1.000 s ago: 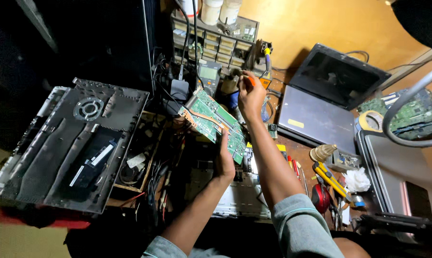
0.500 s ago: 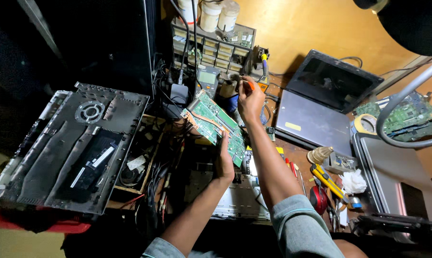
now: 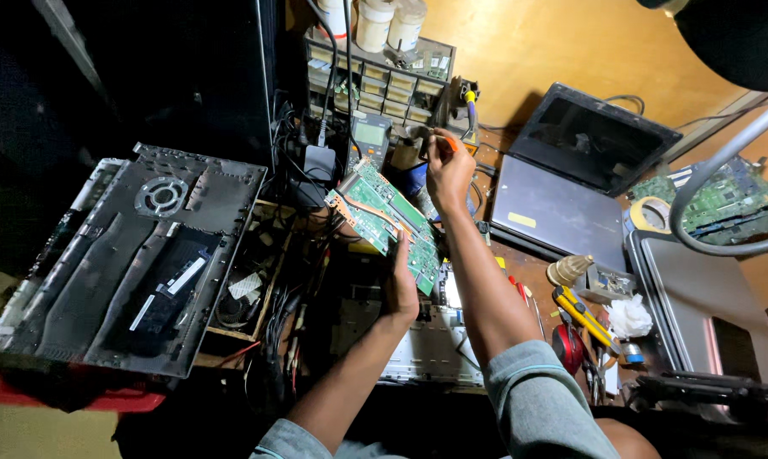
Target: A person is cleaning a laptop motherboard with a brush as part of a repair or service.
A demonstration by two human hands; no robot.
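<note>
The green circuit board sat tilted above the cluttered bench, gripped along its near edge by the left hand, whose fingers were clamped on the board's lower end. Just beyond the board's far end, the right hand was reaching out with its fingers pinched together on a small orange-handled tool, whose tip could not be made out.

Directly past the right hand stood a small parts cabinet with rows of pale drawers; what the drawers held was too small to tell. On top of it stood white jars, lids on, contents hidden. Just left of the right hand lay a grey handheld meter among black cables.

Right of the right forearm lay a closed grey laptop with an opened dark one behind it. Near the right elbow a yellow utility knife lay beside a wad of white tissue. Well left of the left hand, an upturned black laptop base showed its round fan opening, and between it and the hand an open wooden tray held tangled wires and scraps.
</note>
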